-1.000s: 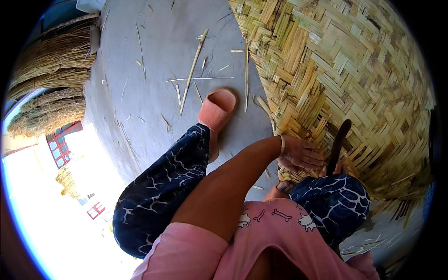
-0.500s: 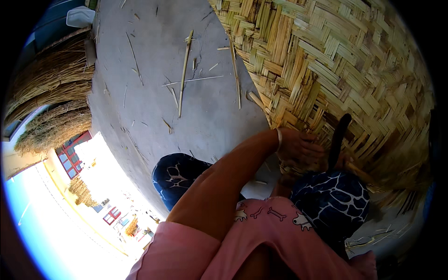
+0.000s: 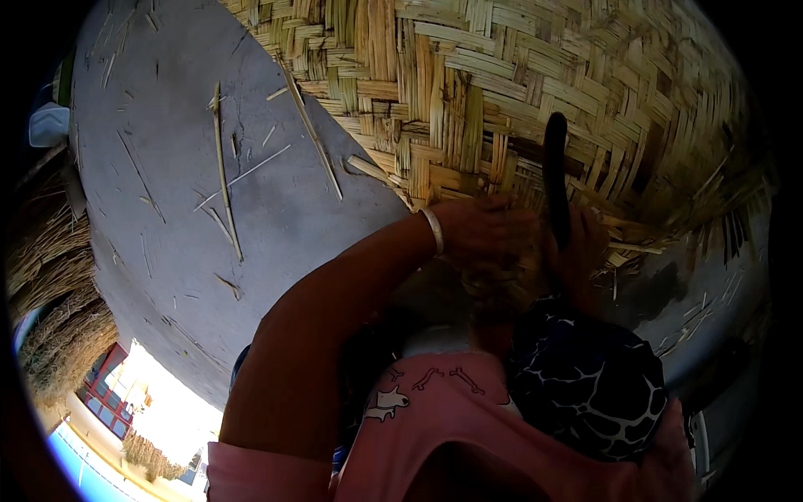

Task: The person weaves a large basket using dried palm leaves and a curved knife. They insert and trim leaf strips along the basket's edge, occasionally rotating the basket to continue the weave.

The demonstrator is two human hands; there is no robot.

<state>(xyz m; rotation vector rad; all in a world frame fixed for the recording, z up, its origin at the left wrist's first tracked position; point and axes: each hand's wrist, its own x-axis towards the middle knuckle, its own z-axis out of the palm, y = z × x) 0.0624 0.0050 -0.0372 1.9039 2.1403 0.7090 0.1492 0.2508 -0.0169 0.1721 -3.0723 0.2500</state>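
Note:
A large woven straw mat (image 3: pixel 468 109) of flat, pale yellow-green strips fills the upper right and curves down towards my knees. My left hand (image 3: pixel 485 233), below a white bracelet, lies along its near edge with fingers stretched out to the right. Just right of it, my right hand (image 3: pixel 584 251) is closed at the lower end of a dark, curved, rounded tool (image 3: pixel 555 163) that points upward over the weave. Its lower part is hidden by my hand, so its exact kind does not show. Loose strip ends stick out near my right fingers.
Loose straw stalks (image 3: pixel 224 180) and scraps lie on the grey concrete floor (image 3: pixel 276 217). Thatch-like straw bundles (image 3: pixel 50 226) and a pale plastic container (image 3: pixel 48 125) are at the far left. My patterned knee (image 3: pixel 590 376) rises close below the right hand.
The view has turned, so the mat and floor sit further left. Both hands and the dark tool appear higher and further left. More of my right hand shows beside the tool.

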